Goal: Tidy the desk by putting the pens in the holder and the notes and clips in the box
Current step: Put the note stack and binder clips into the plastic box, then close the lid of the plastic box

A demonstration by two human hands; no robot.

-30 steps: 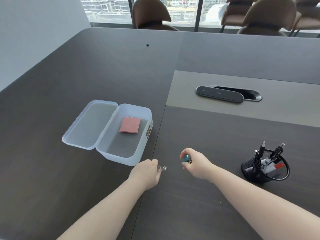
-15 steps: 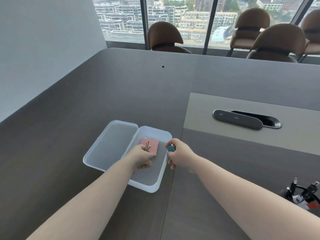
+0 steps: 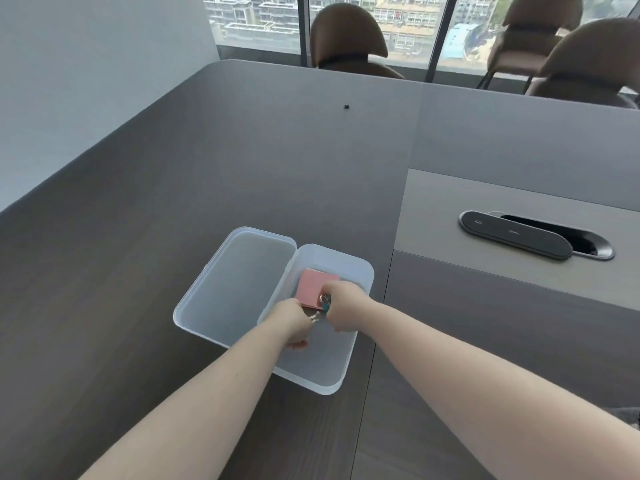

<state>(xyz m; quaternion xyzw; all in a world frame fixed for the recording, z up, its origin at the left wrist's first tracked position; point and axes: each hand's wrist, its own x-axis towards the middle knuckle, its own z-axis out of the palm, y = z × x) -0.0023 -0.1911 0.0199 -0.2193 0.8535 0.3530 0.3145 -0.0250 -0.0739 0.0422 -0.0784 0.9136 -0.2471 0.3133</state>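
Observation:
A clear plastic box stands open on the dark desk, its hinged lid lying flat to the left. A pink pad of notes lies inside at the far end. Both hands are over the box. My left hand is closed on a silver clip whose wire loops stick out past the fingers. My right hand pinches a teal binder clip just above the near edge of the pad. The pen holder is out of view.
A black oval cable hatch is set in the grey strip of the desk at right. A small black dot sits far back. Brown chairs stand along the far edge before the windows.
Both hands carried their clips left and forward from the bare desk to over the box. The view followed, and the pen holder slid out of frame.

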